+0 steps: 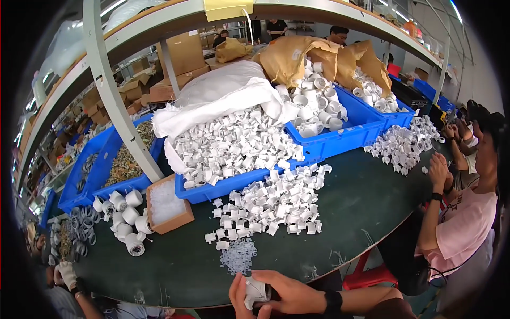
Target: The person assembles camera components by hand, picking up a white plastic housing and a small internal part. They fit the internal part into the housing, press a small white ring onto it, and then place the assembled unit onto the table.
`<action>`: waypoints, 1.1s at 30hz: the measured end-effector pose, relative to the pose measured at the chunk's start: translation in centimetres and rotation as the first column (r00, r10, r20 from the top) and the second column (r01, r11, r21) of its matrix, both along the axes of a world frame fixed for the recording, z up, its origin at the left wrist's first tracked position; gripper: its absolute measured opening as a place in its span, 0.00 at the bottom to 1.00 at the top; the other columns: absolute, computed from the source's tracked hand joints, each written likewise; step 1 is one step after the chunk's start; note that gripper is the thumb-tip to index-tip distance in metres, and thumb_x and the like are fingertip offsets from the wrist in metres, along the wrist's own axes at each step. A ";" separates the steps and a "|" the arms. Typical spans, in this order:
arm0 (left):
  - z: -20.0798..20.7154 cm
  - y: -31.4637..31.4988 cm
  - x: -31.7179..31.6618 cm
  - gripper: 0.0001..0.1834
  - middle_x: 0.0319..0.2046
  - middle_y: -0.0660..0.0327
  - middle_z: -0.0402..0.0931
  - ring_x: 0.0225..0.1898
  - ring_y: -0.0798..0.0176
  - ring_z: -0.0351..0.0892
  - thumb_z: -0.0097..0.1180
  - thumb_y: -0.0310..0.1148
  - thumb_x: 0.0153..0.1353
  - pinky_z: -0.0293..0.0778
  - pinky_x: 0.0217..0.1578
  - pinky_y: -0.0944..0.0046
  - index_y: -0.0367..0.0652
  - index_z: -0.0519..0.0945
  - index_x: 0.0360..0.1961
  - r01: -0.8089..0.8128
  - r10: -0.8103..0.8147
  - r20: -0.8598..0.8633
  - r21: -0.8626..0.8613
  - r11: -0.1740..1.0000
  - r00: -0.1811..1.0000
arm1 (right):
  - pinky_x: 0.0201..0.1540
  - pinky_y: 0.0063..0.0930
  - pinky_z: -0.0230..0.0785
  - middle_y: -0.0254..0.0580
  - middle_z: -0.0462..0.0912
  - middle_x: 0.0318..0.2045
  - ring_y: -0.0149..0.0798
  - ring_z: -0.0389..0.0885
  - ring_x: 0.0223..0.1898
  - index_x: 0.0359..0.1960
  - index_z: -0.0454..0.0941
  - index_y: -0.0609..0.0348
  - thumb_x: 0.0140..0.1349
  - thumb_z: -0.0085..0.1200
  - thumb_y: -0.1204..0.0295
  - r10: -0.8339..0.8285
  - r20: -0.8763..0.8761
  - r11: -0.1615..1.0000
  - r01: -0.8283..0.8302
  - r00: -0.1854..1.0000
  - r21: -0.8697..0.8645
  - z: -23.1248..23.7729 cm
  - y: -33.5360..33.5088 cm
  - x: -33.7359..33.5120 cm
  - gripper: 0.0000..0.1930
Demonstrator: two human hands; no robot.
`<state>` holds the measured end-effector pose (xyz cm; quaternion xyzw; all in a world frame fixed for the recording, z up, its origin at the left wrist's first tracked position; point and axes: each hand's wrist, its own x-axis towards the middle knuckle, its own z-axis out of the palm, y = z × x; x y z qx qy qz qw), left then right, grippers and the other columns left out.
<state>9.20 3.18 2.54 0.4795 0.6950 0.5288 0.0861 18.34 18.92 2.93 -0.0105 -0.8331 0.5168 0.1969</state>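
Observation:
At the near table edge, my left hand (238, 295) and my right hand (291, 293) are both closed around a white plastic housing (256, 292), short and round with an open end. My right fingers lie over its top and side, while my left fingers press its left side. Just beyond it sits a small heap of translucent, bluish plastic pieces (238, 257). Behind that spreads a pile of small white plastic parts (271, 204), running up to the blue bin (204, 194) filled with more of them. My palms' inner sides are partly hidden.
A cardboard box (177, 221) of translucent bits and several white round housings (127, 217) stand at left. Another blue bin (366, 127) holds white cups. A person in a pink shirt (465, 220) works at right; a gloved hand (67, 275) shows at left. A shelf post (114, 87) rises behind.

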 end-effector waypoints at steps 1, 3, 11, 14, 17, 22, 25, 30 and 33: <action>-0.9 0.0 0.3 0.36 0.73 0.40 0.51 0.72 0.40 0.55 0.52 0.29 0.69 0.52 0.71 0.48 0.31 0.54 0.74 -0.096 0.095 0.006 0.033 0.995 0.995 | 0.68 0.42 0.66 0.60 0.70 0.66 0.59 0.70 0.68 0.70 0.62 0.64 0.63 0.64 0.72 -0.005 0.029 0.996 0.008 1.000 -0.088 -0.3 -1.0 -0.4 0.35; -2.4 -0.1 -0.2 0.35 0.72 0.40 0.51 0.71 0.40 0.56 0.52 0.30 0.69 0.52 0.71 0.48 0.31 0.55 0.74 -0.175 0.171 0.061 0.065 0.982 0.983 | 0.68 0.42 0.66 0.60 0.70 0.66 0.60 0.70 0.67 0.70 0.61 0.67 0.63 0.64 0.72 -0.068 -0.056 0.998 0.068 0.996 0.003 -2.1 -2.5 -1.8 0.36; -2.9 -0.8 -2.2 0.26 0.64 0.40 0.63 0.64 0.40 0.65 0.52 0.24 0.65 0.59 0.68 0.46 0.32 0.67 0.64 -0.270 0.273 -0.033 0.057 0.961 0.962 | 0.64 0.39 0.67 0.55 0.74 0.61 0.53 0.72 0.63 0.72 0.62 0.65 0.66 0.62 0.72 0.054 0.014 0.991 -0.055 0.998 0.123 -1.0 -0.5 -2.4 0.34; -1.5 -0.6 -2.3 0.25 0.64 0.39 0.63 0.64 0.38 0.65 0.54 0.24 0.65 0.59 0.68 0.46 0.33 0.68 0.63 -0.222 0.223 -0.040 0.013 0.975 0.974 | 0.48 0.23 0.67 0.36 0.75 0.43 0.29 0.72 0.44 0.74 0.63 0.55 0.73 0.58 0.71 0.159 0.076 0.942 -0.128 0.984 -0.309 0.2 0.8 -2.2 0.30; -1.1 -0.3 -1.7 0.25 0.64 0.38 0.63 0.65 0.37 0.64 0.55 0.26 0.66 0.60 0.67 0.46 0.33 0.67 0.63 -0.190 0.182 -0.122 -0.059 0.980 0.976 | 0.40 0.19 0.68 0.30 0.78 0.35 0.22 0.72 0.34 0.63 0.76 0.57 0.74 0.56 0.72 0.164 0.103 0.841 -0.085 0.981 -0.534 1.0 0.7 -2.5 0.17; -2.2 -0.3 -1.0 0.27 0.65 0.39 0.62 0.66 0.37 0.62 0.57 0.31 0.68 0.58 0.67 0.41 0.34 0.66 0.64 -0.206 0.197 -0.103 -0.090 0.974 0.975 | 0.44 0.21 0.72 0.34 0.84 0.40 0.24 0.79 0.41 0.49 0.81 0.61 0.73 0.57 0.72 0.127 0.024 0.916 -0.108 0.992 -0.386 1.3 -0.5 -2.6 0.08; -1.6 -0.3 -1.7 0.23 0.59 0.43 0.69 0.59 0.39 0.67 0.60 0.27 0.57 0.64 0.60 0.43 0.36 0.74 0.55 -0.213 0.204 -0.108 -0.081 0.974 0.973 | 0.44 0.22 0.74 0.36 0.85 0.40 0.25 0.81 0.39 0.48 0.82 0.61 0.71 0.59 0.74 0.108 0.007 0.902 -0.095 0.994 -0.420 2.3 -0.3 -2.2 0.08; 0.6 1.5 -3.3 0.15 0.43 0.50 0.79 0.42 0.44 0.77 0.60 0.26 0.52 0.74 0.44 0.50 0.37 0.77 0.43 -0.250 0.232 -0.264 -0.033 0.968 0.936 | 0.46 0.26 0.77 0.42 0.87 0.41 0.33 0.86 0.43 0.43 0.83 0.62 0.64 0.61 0.83 -0.036 0.096 0.947 0.065 0.995 -0.316 2.8 0.5 -1.8 0.07; 0.7 1.8 -3.8 0.12 0.40 0.51 0.80 0.39 0.46 0.78 0.59 0.24 0.53 0.76 0.41 0.52 0.36 0.78 0.40 -0.269 0.252 -0.247 -0.039 0.962 0.936 | 0.45 0.27 0.76 0.42 0.86 0.39 0.34 0.85 0.41 0.42 0.83 0.62 0.63 0.61 0.84 -0.104 0.006 0.958 0.102 0.995 -0.269 1.7 0.3 -2.9 0.08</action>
